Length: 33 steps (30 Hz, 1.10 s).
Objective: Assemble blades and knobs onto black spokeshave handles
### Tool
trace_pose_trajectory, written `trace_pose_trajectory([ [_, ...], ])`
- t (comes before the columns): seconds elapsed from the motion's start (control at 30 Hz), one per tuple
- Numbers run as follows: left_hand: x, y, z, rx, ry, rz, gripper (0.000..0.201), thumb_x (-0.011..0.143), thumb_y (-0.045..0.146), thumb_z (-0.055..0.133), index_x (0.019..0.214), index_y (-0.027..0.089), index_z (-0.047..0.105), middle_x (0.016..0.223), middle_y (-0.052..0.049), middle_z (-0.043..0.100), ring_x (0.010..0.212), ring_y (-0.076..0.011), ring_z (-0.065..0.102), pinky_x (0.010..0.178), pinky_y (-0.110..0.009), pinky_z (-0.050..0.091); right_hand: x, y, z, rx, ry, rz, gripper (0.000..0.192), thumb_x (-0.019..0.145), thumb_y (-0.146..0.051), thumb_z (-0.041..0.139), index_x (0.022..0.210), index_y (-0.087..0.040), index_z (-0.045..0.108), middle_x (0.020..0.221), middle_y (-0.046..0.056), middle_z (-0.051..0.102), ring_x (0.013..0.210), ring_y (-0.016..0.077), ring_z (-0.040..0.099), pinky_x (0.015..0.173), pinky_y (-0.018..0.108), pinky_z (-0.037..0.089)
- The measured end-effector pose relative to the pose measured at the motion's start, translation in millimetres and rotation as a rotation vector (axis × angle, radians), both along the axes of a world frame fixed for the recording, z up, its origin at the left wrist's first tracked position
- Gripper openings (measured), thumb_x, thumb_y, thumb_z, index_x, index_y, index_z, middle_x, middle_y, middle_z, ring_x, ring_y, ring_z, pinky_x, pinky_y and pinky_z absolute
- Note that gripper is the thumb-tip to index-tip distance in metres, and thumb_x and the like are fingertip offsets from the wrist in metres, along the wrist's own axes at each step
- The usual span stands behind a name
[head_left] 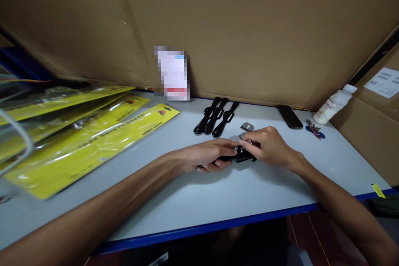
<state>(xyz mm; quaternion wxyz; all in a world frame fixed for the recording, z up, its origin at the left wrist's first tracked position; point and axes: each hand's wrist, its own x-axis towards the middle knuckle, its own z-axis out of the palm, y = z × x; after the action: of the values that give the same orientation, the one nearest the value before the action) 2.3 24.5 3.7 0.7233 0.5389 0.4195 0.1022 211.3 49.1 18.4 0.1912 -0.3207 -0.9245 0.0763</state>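
Note:
My left hand [215,153] is closed around a black-handled tool [244,157] whose exact kind I cannot make out. A thin grey metal plate [234,138] lies on the tool's head, partly hidden by fingers. With thumb and fingers pinched together, my right hand [267,146] grips at that metal plate from the right. Just beyond the hands, a loose metal plate with a slot [247,126] rests on the table. Three similar slim black handled pieces [225,119] lie side by side to its left, each with a wider, looped middle.
Yellow-backed clear blister packs [124,137] spread over the table's left side, a pale cable [21,126] crossing them. A pixelated upright card [174,75] leans on the cardboard wall [237,29]. A phone [290,117], keys [314,129] and a bottle [335,105] stand or lie at right.

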Motion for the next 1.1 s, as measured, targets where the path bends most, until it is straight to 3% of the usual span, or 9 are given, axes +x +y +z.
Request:
trace_pose_trajectory([
  [0.1,-1,0,-1.3,0.004,-0.03,-0.007,0.024,0.092,0.037,0.052,0.111,0.022,0.046,0.056,0.01,0.031,0.038,-0.0062,0.017,0.034,-0.021,0.008,6,5,7.4,-0.093,-0.018,0.006,0.024,0.093,-0.026,0.055,0.078,-0.018,0.072,0.06,-0.002,0.057,0.056,0.0096,0.041,0.059,0.025,0.027],
  [0.23,-2,0,-3.7,0.019,-0.074,-0.03,0.034,0.092,0.046,0.054,0.114,0.022,0.047,0.057,0.011,0.03,0.039,-0.0061,0.016,0.034,-0.021,0.008,16,13,18.0,-0.154,-0.078,0.041,0.014,0.089,-0.022,0.062,0.085,-0.019,0.075,0.079,0.002,0.068,0.074,0.0135,0.056,0.07,0.026,0.035],
  [0.33,-4,0,-3.3,0.042,-0.062,-0.027,0.032,0.094,0.045,0.052,0.115,0.021,0.047,0.057,0.011,0.03,0.04,-0.0067,0.015,0.034,-0.021,0.009,21,19,20.4,-0.374,-0.07,0.11,0.017,0.091,-0.026,0.06,0.092,-0.019,0.075,0.08,0.002,0.07,0.074,0.0131,0.059,0.07,0.026,0.04],
  [0.5,-10,-1,3.9,0.252,-0.034,-0.123,0.038,0.097,0.042,0.047,0.126,0.018,0.05,0.056,0.01,0.026,0.042,-0.0081,0.019,0.036,-0.021,0.013,22,27,14.7,-0.839,-0.032,0.103,0.039,0.094,-0.044,0.056,0.07,-0.014,0.065,0.06,-0.001,0.063,0.048,0.0077,0.05,0.049,0.021,0.036],
  [0.6,-12,-1,8.7,0.385,-0.03,-0.17,0.041,0.099,0.04,0.044,0.131,0.015,0.052,0.059,0.009,0.027,0.046,-0.0081,0.023,0.04,-0.021,0.018,21,28,12.9,-0.998,-0.042,0.131,0.045,0.092,-0.053,0.057,0.07,-0.014,0.062,0.057,-0.002,0.062,0.042,0.0056,0.043,0.042,0.019,0.031],
  [0.8,-17,1,8.9,0.589,-0.042,-0.228,0.044,0.101,0.038,0.042,0.136,0.016,0.054,0.064,0.006,0.036,0.052,-0.0086,0.028,0.046,-0.021,0.023,20,25,12.1,-1.118,-0.02,0.129,0.053,0.097,-0.057,0.048,0.081,-0.011,0.07,0.044,-0.007,0.047,0.038,0.0048,0.032,0.04,0.02,0.024],
  [1.1,-18,2,6.6,0.561,0.011,-0.206,0.048,0.1,0.041,0.041,0.139,0.015,0.05,0.063,0.007,0.034,0.052,-0.0093,0.029,0.047,-0.022,0.025,17,29,2.9,-1.129,0.044,0.133,0.051,0.09,-0.06,0.059,0.069,-0.013,0.062,0.047,-0.008,0.041,0.044,0.0058,0.031,0.045,0.022,0.018],
])
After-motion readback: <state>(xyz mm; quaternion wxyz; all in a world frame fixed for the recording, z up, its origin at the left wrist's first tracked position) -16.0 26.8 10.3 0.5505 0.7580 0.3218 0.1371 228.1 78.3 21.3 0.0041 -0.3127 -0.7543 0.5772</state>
